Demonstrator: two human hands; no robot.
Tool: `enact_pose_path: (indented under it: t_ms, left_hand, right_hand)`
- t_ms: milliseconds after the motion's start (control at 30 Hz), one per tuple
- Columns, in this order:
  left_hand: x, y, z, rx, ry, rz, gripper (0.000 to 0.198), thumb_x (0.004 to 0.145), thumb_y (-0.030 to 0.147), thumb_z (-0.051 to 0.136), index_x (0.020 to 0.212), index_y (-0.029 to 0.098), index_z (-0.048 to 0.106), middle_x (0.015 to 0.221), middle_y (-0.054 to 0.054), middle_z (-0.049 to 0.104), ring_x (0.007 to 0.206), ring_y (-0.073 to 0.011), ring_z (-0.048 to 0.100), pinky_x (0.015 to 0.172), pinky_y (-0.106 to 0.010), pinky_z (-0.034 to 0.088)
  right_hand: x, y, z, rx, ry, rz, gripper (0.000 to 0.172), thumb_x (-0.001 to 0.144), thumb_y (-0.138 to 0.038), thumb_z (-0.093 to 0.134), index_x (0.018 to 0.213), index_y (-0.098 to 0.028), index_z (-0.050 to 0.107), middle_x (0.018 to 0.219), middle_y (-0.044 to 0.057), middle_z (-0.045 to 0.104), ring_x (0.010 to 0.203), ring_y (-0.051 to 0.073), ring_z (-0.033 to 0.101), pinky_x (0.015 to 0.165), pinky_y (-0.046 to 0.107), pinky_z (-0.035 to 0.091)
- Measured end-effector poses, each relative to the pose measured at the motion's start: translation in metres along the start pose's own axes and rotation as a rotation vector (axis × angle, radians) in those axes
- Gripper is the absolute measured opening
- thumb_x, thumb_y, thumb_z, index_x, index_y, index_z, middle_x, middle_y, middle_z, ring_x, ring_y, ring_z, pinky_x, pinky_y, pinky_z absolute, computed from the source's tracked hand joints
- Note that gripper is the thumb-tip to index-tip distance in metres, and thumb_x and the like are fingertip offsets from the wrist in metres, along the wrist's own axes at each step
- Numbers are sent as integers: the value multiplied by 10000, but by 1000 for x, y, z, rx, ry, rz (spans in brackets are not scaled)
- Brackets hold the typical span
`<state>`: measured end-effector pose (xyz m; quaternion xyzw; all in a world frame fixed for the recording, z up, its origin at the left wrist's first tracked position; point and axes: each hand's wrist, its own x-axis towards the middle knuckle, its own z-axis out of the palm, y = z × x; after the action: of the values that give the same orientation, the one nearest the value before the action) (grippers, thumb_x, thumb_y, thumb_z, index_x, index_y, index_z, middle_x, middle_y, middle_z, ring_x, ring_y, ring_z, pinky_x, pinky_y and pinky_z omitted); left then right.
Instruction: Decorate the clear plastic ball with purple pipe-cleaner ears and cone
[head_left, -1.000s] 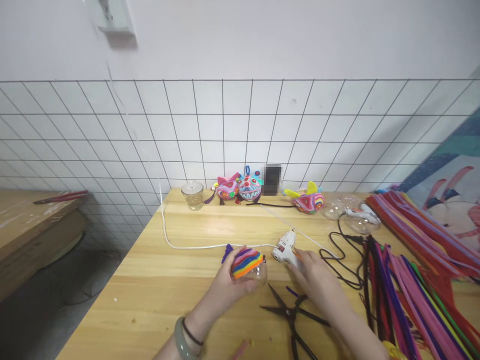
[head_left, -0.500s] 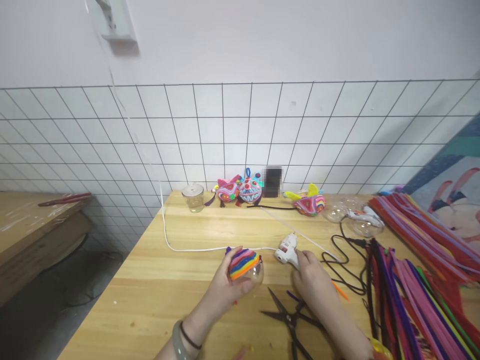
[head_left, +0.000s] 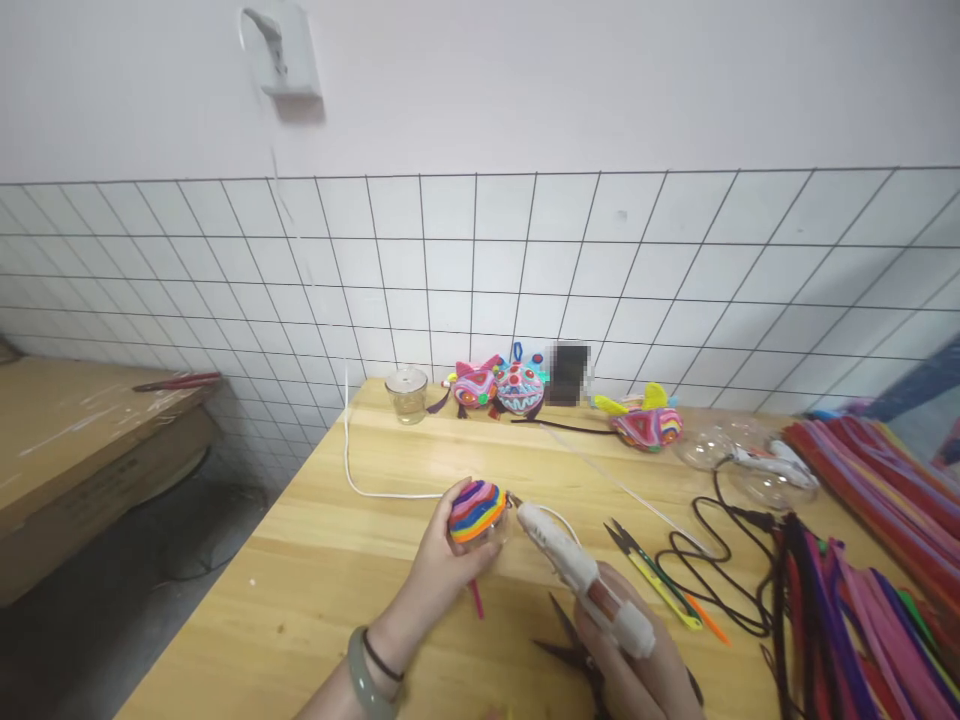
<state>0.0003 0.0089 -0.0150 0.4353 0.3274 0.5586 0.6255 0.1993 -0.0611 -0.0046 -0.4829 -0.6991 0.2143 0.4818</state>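
My left hand (head_left: pixel 450 555) is wrapped round a clear plastic ball (head_left: pixel 480 512) partly covered with bands of fuzzy pipe cleaner in purple, pink, blue, yellow and orange. In my right hand (head_left: pixel 630 640) is a white hot glue gun (head_left: pixel 574 560). Its metal nozzle points at the ball's right edge, by the ends of the coloured bands; whether it touches I cannot tell. Black scissors (head_left: pixel 574 650) lie partly hidden under my right hand. A short pink strip (head_left: pixel 477 600) shows below the ball.
Decorated fuzzy fish (head_left: pixel 521 388) and a glass cup (head_left: pixel 407 395) stand along the wall. Yellow-handled thread snips (head_left: pixel 664 585), a black cable (head_left: pixel 720 560), clear ball halves (head_left: pixel 709 447) and a second glue gun (head_left: pixel 772 462) lie rightward. Bundles of pipe cleaners (head_left: pixel 862 610) cover the right side.
My right hand has lifted the glue gun off the table and brought its nozzle to the ball. The thread snips now show where my right hand was. The view has shifted left.
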Motion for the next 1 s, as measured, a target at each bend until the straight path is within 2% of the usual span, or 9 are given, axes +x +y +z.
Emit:
enact_pose_path:
  t_ms: [167,300,467,600,700,1000]
  left_hand:
    - [4,-5,-7,-28,48,12,761,621,175,763,1253,251,345,1290,-134,485,1121,-277,538,976,-445,398]
    - [6,-5,-8,22,81,66,686,627,175,756,1191,225,370,1225,-124,537,1118,-257,542,977,-416,406]
    - [6,1,-6,83,93,101,623,626,164,745,1143,213,401,1192,-114,560,1109,-252,548,962,-399,424]
    - [5,3,-5,135,74,122,599,634,142,728,1138,216,413,1178,-103,571,1103,-245,553,962,-391,426]
    - [5,3,-6,174,80,132,593,632,149,733,1136,218,427,1176,-102,571,1107,-248,549,963,-397,425]
    - [7,-3,-6,60,53,107,610,626,173,751,1143,218,429,1205,-117,554,1113,-257,546,956,-407,430]
  right_hand:
    - [0,-7,4,11,-82,-44,215,863,-382,459,880,-220,599,741,49,623,664,193,607,612,247,518]
    - [0,-15,4,49,-146,-44,196,895,-340,407,842,-232,563,698,30,593,604,165,577,571,224,497]
    - [2,-27,2,17,-125,-84,191,894,-371,412,881,-242,552,716,28,587,620,179,578,595,238,496]
    - [3,-27,0,-11,-170,-64,202,899,-364,415,834,-246,565,650,12,565,549,169,560,526,231,486]
    - [1,-25,-1,-39,-159,-81,212,884,-403,430,848,-251,574,662,21,574,587,192,574,538,249,489]
    - [2,-29,-2,-60,-134,-139,222,894,-392,395,955,-245,549,742,36,613,652,201,608,584,251,505]
